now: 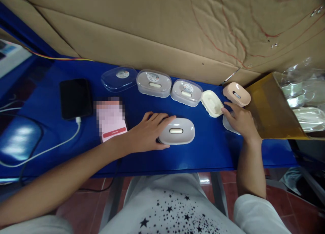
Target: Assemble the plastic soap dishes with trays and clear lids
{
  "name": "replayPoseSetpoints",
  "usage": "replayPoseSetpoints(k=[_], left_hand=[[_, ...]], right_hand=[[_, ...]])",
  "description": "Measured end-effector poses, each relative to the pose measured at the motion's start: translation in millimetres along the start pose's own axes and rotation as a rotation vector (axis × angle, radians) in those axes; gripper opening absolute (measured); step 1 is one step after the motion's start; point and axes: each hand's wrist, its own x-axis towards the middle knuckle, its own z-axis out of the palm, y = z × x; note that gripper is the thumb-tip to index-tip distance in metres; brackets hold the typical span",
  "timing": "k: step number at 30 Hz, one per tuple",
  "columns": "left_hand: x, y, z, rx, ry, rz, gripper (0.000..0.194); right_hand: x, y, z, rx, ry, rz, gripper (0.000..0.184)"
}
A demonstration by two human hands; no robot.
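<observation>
Grey soap box (176,131) clamped in left hand (148,134), grip of right hand (242,123) apart.

Left hand (148,134) on grey soap dish (176,130), right hand (241,122) by peach soap dish (236,94) — (blue table (203,156) beneath)

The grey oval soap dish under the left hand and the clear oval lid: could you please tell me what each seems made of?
The grey oval soap dish looks like moulded plastic, satin-smooth with soft highlights. The clear oval lid seems glossy transparent plastic, since the blue table shows through; exact type unclear.
</observation>
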Motion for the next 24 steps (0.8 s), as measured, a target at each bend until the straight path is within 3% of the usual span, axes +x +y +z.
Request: replayPoseSetpoints(k=[6, 10, 13, 16, 19, 21, 24], left_hand=[[-0.7, -0.8, -1.2, -0.021, -0.007, 0.003, 0.101], [-0.7, -2.4, 1.7, -0.028, 0.003, -0.002, 0.104], [0.3, -3.4, 3.6, -0.031, 0.006, -0.001, 0.105], [1.9, -4.4, 3.6, -0.029, -0.004, 0.01, 0.105], [3.4, -5.2, 3.1, -0.047, -0.015, 0.035, 0.107], [4.1, -5.3, 3.2, -0.07, -0.013, 0.066, 0.108], [4.4, -4.9, 3.5, -0.085, 0.001, 0.097, 0.109]], right_hand=[[-0.3, -26.8, 4.0, -0.009, 0.157, -0.103, 0.054], [1.6, -38.4, -4.8, 0.038, 0.207, -0.171, 0.048], [10.8, -68.6, -20.2, 0.159, 0.118, -0.447, 0.045], [33.6, -135.3, -25.3, 0.23, -0.006, -0.813, 0.045], [72.4, -226.7, -4.4, 0.222, -0.049, -1.038, 0.049], [104.6, -287.1, 20.4, 0.147, -0.046, -1.082, 0.054], [152.9, -358.6, 53.8, -0.028, -0.079, -1.018, 0.064]])
